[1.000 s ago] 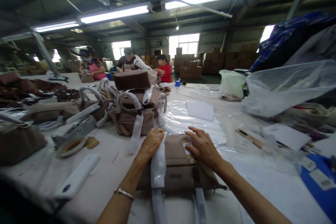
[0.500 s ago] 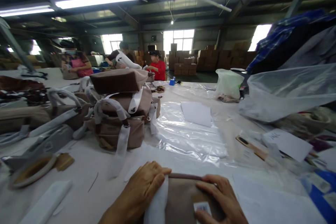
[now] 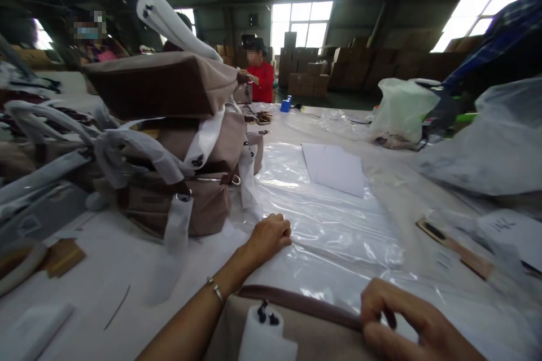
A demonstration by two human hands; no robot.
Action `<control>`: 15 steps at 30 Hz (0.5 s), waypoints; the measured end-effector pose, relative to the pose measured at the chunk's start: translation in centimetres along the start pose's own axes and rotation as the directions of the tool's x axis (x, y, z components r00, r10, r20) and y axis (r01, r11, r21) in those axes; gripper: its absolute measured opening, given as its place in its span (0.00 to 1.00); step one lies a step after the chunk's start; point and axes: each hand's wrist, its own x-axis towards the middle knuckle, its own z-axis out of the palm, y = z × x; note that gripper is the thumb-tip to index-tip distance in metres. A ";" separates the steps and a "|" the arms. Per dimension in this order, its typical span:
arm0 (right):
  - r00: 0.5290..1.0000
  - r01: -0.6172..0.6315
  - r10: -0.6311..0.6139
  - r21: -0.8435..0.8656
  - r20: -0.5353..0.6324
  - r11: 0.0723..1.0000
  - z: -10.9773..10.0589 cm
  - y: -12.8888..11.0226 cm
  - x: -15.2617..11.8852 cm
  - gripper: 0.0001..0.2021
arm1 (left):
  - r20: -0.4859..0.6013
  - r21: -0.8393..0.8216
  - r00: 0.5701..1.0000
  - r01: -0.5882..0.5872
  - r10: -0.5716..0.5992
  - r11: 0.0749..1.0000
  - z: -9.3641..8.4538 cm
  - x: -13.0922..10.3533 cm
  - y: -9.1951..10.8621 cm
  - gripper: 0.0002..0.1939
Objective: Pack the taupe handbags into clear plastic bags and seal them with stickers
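Note:
A taupe handbag (image 3: 326,335) with dark brown piping lies at the bottom edge, partly out of view. On it rests a strap wrapped in white paper (image 3: 258,338), its dark metal clasp showing. My left hand (image 3: 269,237) reaches beyond the handbag, fingers curled and pinching the top of a stack of clear plastic bags (image 3: 339,237); a crease runs from the fingertips. My right hand (image 3: 406,316) has thumb and forefinger bent together at the handbag's right edge, gripping the piping. A white card (image 3: 334,169) lies on the plastic stack.
Stacked taupe handbags (image 3: 178,203) with wrapped handles stand at left. A tape roll (image 3: 21,265) lies in front of them. To the right are a wooden-handled brush (image 3: 453,248), a white card with writing (image 3: 512,231) and a translucent sack (image 3: 486,141). A person in red (image 3: 262,76) works across the table.
My left hand has left the handbag and moved forward to the plastic bags. The right hand has shifted right along the handbag, whose wrapped strap now shows. The view has tilted down.

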 end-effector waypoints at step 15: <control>0.915 0.234 -0.300 -0.252 -0.269 0.939 4.1 2.7 11.0 0.11 | -0.088 0.011 0.995 -0.045 0.046 0.999 -6.7 -0.5 2.8 0.13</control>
